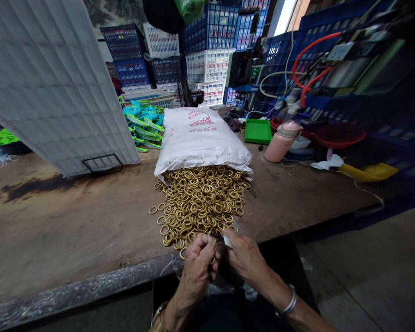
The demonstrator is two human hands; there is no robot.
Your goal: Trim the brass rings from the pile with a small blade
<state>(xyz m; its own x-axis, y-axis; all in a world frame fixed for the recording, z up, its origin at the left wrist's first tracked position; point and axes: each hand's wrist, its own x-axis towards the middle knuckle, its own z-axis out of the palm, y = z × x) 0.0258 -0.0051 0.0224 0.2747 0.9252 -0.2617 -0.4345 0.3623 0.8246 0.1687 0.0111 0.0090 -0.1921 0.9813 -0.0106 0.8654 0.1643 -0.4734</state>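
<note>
A heap of brass-coloured rings point(200, 203) spills from the open mouth of a white woven sack point(204, 138) onto the wooden table. At the table's front edge, my left hand point(198, 260) is closed, its thumb against its bent fingers, with what looks like one ring in the pinch. Close beside it, my right hand point(245, 258) is also closed. A whitish piece shows at its thumb and something dark by its fingertips; what it grips cannot be made out. Both hands are just in front of the heap's near end.
A tall grey-white panel point(65, 92) stands at the left, with green and turquoise plastic pieces point(143, 122) behind it. To the right are a pink bottle point(282, 140), a green tray point(258, 131), a red bowl point(340, 134) and a machine with orange hoses point(302, 57). Stacked crates point(210, 27) fill the back.
</note>
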